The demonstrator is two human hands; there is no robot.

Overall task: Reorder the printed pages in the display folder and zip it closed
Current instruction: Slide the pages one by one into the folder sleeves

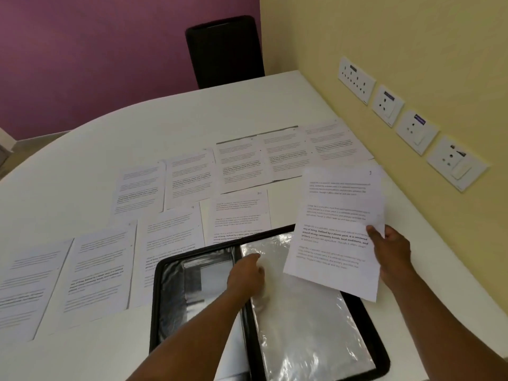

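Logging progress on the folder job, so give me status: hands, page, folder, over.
Right hand pinches one printed page above open display folder. Left hand on its plastic sleeve. Other pages spread on table. Nothing blocking.

Our left hand (pixel 246 273) and right hand (pixel 391 248): bare, no gloves, rings or watch; forearms uncovered, no sleeves visible.

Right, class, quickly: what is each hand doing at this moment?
Left hand: fingers on the clear plastic sleeve of the open display folder; grip cannot be told.
Right hand: pinches a printed page.
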